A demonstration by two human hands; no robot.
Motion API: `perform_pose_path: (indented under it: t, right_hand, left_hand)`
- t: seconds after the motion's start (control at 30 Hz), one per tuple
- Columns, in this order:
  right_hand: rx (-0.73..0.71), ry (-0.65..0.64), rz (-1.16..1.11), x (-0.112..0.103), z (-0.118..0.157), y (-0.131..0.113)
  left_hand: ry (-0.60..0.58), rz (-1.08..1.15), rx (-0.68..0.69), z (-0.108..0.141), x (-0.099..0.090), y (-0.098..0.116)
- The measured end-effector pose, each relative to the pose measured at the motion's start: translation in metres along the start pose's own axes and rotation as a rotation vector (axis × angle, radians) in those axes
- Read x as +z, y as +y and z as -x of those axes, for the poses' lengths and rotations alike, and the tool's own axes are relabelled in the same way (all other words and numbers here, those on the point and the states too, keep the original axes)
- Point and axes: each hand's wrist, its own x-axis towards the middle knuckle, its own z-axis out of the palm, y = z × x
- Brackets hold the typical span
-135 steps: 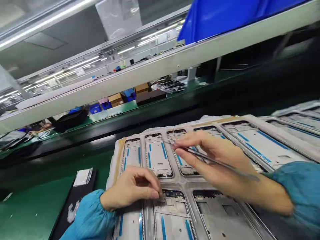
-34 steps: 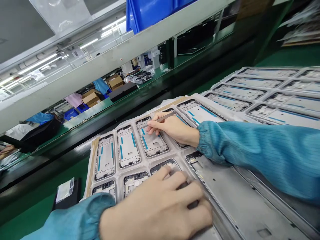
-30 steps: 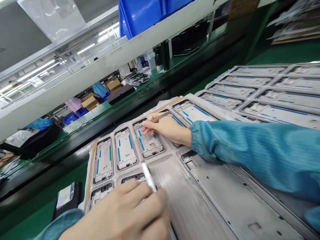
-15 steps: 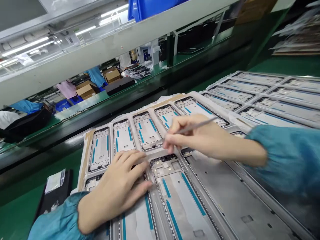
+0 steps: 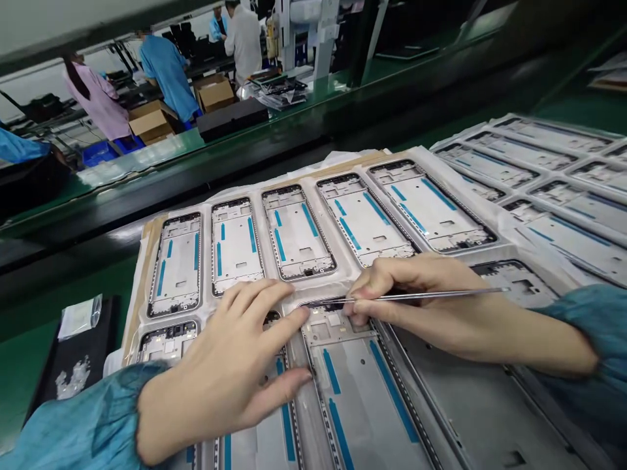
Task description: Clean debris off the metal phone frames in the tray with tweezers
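Note:
My right hand [image 5: 411,303] pinches a pair of thin metal tweezers [image 5: 441,296], held nearly level. Their tips lie over the top end of a phone middle frame [image 5: 362,391] with blue adhesive strips. Fingers spread, my left hand [image 5: 235,362] lies over the neighbouring frame, its thumb and index fingertip close to the left edge of the one under the tweezers. Both frames sit in pockets of a clear plastic tray [image 5: 339,264]. Whether the tweezers grip a small part cannot be made out.
Several more phone frames [image 5: 298,228] fill the tray's back row. A second loaded tray [image 5: 553,173] lies at the right. On the left, a black tray [image 5: 51,356] holds a small clear bag [image 5: 80,318] and tiny clear pieces [image 5: 73,378]. Co-workers [image 5: 166,65] are across the line.
My right hand has lowered, bringing the tweezers from a slant to nearly level over the frame's top end. My left hand stays over the tray. The camera view has tilted downward.

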Motion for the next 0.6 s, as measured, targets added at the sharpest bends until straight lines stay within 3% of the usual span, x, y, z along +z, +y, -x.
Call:
perform_pose_path:
  t: [0.27,0.6]
  right_hand:
    - [-0.140,0.018,0.143,0.001,0.003,0.006]
    - [-0.212,0.068,0.296,0.001,0.005,0.007]
  left_hand:
    - [-0.049,-0.064,0.037,-0.004,0.002,0.002]
    - [0.038,-0.197,-0.002,-0.011,0.005,0.017]
